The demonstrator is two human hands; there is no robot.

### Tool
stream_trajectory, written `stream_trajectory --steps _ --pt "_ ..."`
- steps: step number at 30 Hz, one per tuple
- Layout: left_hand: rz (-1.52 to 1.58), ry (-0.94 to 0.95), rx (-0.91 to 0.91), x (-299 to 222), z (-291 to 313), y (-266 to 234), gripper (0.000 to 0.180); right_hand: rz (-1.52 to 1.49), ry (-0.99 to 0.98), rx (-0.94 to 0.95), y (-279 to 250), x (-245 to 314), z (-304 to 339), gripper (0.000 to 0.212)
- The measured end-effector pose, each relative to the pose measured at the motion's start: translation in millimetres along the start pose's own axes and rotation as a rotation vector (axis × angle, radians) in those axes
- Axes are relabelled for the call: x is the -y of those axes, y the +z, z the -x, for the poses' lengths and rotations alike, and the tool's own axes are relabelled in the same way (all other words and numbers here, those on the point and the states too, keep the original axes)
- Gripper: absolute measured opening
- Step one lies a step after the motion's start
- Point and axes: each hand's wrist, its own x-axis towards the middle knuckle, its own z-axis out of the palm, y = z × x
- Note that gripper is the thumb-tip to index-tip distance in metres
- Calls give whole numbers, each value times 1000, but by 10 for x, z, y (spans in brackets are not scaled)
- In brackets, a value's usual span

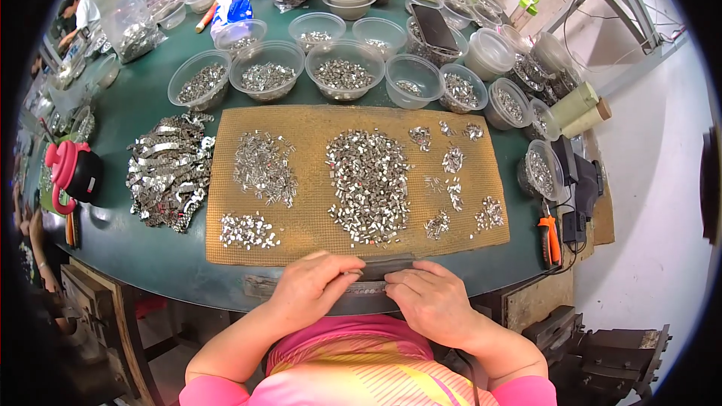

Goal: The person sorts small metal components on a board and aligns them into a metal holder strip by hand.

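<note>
At the table's near edge lies a dark flat bar (387, 264), and a narrow silver strip (367, 286) runs along a holder below it. My left hand (314, 286) is closed at the strip's left end, thumb and forefinger pinched together; what they hold is too small to make out. Over the strip's right end, my right hand (429, 295) has its fingers curled and pressed down on it. Just beyond both hands is a tan textured mat (308, 248). Small silver metal pieces lie on it, with a large pile (368, 188) in the middle and smaller heaps around.
Clear plastic bowls (344, 68) of metal pieces line the mat's far side. Linked metal strips (171, 169) are heaped at left, near a pink-and-black container (74, 173). Orange-handled pliers (550, 239) lie at right. A phone (435, 28) rests on a bowl. Other people sit across the table.
</note>
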Motion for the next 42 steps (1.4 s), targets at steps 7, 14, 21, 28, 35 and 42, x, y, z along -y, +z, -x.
stream_trajectory --steps 7,14,21,28,35,42 --pt "48 154 -75 -41 4 236 24 -289 146 -105 34 -53 -52 13" --pt "20 218 -82 -41 -18 267 23 -364 140 -187 131 -86 -61 12" --pt "-73 226 -91 62 47 113 22 -280 60 -36 108 -121 -42 16" --pt "-15 63 -141 55 96 61 24 -150 13 -24 145 -86 -13 15" --pt "17 1 -78 74 130 36 22 -47 16 -4 -11 -3 12 18" --pt "-76 128 -109 28 78 68 18 -23 67 -95 112 7 36 14"
